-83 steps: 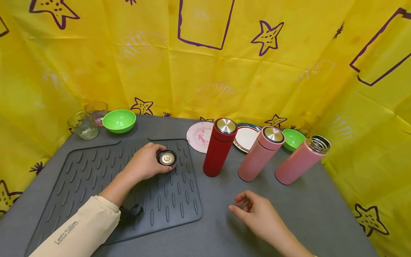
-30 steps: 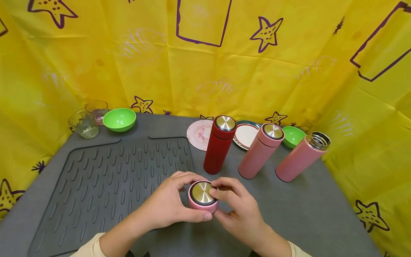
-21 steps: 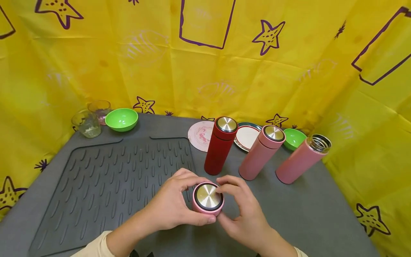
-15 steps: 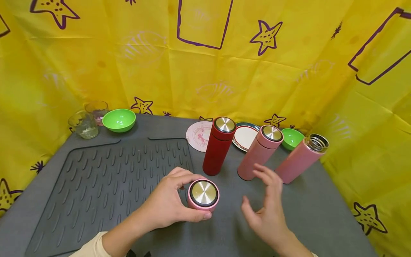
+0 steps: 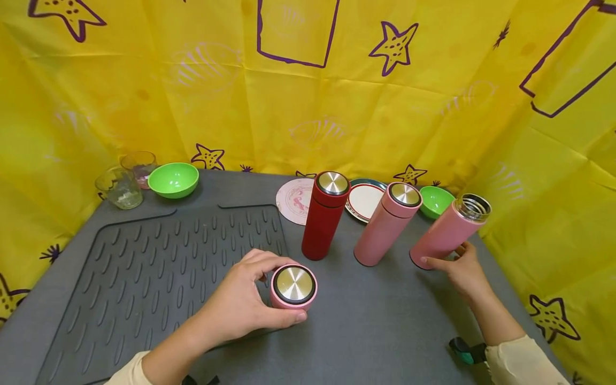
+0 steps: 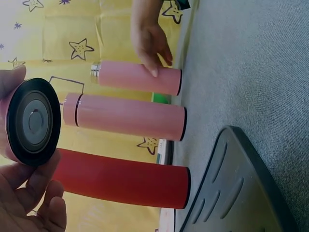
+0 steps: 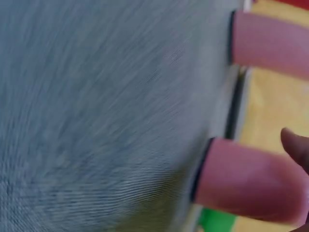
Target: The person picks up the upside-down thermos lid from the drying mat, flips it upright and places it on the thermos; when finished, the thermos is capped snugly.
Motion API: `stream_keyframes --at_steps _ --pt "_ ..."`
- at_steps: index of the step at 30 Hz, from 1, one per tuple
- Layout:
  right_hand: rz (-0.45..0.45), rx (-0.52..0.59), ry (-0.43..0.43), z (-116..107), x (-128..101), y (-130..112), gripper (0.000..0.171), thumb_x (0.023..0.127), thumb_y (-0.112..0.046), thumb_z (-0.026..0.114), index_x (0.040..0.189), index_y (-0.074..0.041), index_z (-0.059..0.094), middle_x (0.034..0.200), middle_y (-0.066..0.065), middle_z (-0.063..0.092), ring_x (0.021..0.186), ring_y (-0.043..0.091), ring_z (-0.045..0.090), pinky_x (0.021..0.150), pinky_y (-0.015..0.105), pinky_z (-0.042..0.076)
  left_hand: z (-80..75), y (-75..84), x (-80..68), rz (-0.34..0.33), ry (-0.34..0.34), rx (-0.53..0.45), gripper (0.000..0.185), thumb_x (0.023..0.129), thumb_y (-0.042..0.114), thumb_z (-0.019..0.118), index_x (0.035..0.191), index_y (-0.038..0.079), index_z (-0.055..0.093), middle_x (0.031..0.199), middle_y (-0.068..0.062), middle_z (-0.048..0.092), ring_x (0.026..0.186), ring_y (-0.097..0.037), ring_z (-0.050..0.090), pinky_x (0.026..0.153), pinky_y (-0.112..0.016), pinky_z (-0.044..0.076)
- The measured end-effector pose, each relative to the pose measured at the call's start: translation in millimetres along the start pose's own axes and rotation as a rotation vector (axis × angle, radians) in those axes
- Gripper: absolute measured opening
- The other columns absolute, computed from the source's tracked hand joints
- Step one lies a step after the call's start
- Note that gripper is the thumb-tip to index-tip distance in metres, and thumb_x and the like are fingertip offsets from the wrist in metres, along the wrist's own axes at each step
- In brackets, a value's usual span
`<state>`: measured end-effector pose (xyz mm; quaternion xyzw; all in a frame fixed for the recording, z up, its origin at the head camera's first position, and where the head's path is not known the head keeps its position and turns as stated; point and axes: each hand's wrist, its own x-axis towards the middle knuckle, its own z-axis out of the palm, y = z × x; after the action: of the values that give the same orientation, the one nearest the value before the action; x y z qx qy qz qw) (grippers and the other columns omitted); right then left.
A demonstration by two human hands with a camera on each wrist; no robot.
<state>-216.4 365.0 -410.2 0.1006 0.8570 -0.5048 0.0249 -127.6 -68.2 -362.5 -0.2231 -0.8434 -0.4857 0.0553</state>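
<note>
My left hand holds a pink thermos lid with a round steel top, over the near part of the table. In the left wrist view the dark underside of the lid shows, ringed in black. My right hand is at the lower part of the lidless pink thermos, which stands at the right with its steel mouth bare. Its thumb lies across the front and its fingers go behind. Left of it stand a lidded pink thermos and a lidded red thermos.
A dark ribbed drying mat covers the left of the table. Behind are two glasses, a green bowl, a pink disc, a plate and another green bowl, before a yellow curtain.
The left hand brought the lid from over the mat and turned it steel top up. Both hands touched it; then my right hand let go and moved right to the lidless thermos.
</note>
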Motion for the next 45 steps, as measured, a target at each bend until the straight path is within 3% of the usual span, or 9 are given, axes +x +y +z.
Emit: stream_keyframes --at_steps 4,9,16,21,25,35,45 --pt "-0.067 -0.053 -0.021 -0.7 12.0 14.2 0.078 0.088 -0.026 0.075 0.143 0.005 0.029 0.131 0.019 0.046 0.107 0.022 0.050 0.083 0.023 0.043 -0.8 -2.1 -0.6 0.012 0.008 0.002 0.054 0.062 0.051 0.090 0.110 0.036 0.068 0.101 0.022 0.061 0.098 -0.008 0.049 0.076 -0.034 0.046" --pt "-0.070 -0.106 0.009 -1.7 16.4 19.0 0.069 0.087 -0.027 0.077 0.135 0.004 0.040 0.116 0.010 0.054 0.090 0.007 0.052 0.076 0.019 0.043 -1.6 -4.5 0.3 0.007 0.006 -0.003 0.055 0.063 0.051 0.089 0.110 0.035 0.067 0.101 0.022 0.061 0.098 -0.007 0.050 0.077 -0.034 0.047" --pt "-0.062 -0.172 -0.003 -0.1 15.2 14.7 0.066 0.085 -0.029 0.078 0.131 0.005 0.044 0.117 0.015 0.056 0.089 0.010 0.052 0.075 0.022 0.043 -3.1 -7.5 0.1 -0.009 0.010 0.007 0.057 0.062 0.052 0.090 0.111 0.034 0.066 0.100 0.022 0.061 0.098 -0.007 0.050 0.078 -0.033 0.048" --pt "-0.078 -0.245 -0.026 1.5 3.7 13.3 0.067 0.081 -0.031 0.081 0.127 0.006 0.048 0.118 0.020 0.057 0.093 0.020 0.053 0.076 0.025 0.043 -3.8 -7.4 0.2 -0.019 0.011 0.009 0.058 0.062 0.052 0.090 0.111 0.033 0.066 0.101 0.022 0.061 0.099 -0.007 0.050 0.078 -0.034 0.048" --pt "-0.117 -0.280 -0.052 5.5 -10.7 12.5 0.064 0.078 -0.030 0.084 0.121 0.005 0.053 0.112 0.018 0.061 0.090 0.019 0.055 0.073 0.025 0.043 -4.8 -7.8 1.1 -0.021 0.015 0.010 0.058 0.061 0.052 0.090 0.111 0.032 0.066 0.102 0.022 0.061 0.099 -0.007 0.050 0.077 -0.035 0.049" --pt "-0.245 -0.162 -0.140 37.7 -52.8 4.1 0.054 0.070 -0.013 0.089 0.114 0.003 0.061 0.104 0.010 0.066 0.085 0.011 0.060 0.075 0.024 0.048 -7.1 -6.1 5.8 -0.018 0.026 0.001 0.057 0.061 0.048 0.091 0.110 0.030 0.066 0.101 0.022 0.062 0.098 -0.008 0.049 0.076 -0.035 0.048" --pt "-0.371 -0.060 -0.308 77.8 -80.7 -15.8 0.054 0.064 -0.008 0.091 0.109 0.000 0.064 0.099 0.003 0.069 0.086 0.010 0.061 0.076 0.027 0.050 -6.4 -0.3 11.6 0.003 0.034 -0.032 0.056 0.063 0.045 0.091 0.110 0.028 0.067 0.099 0.019 0.062 0.096 -0.009 0.050 0.077 -0.030 0.047"
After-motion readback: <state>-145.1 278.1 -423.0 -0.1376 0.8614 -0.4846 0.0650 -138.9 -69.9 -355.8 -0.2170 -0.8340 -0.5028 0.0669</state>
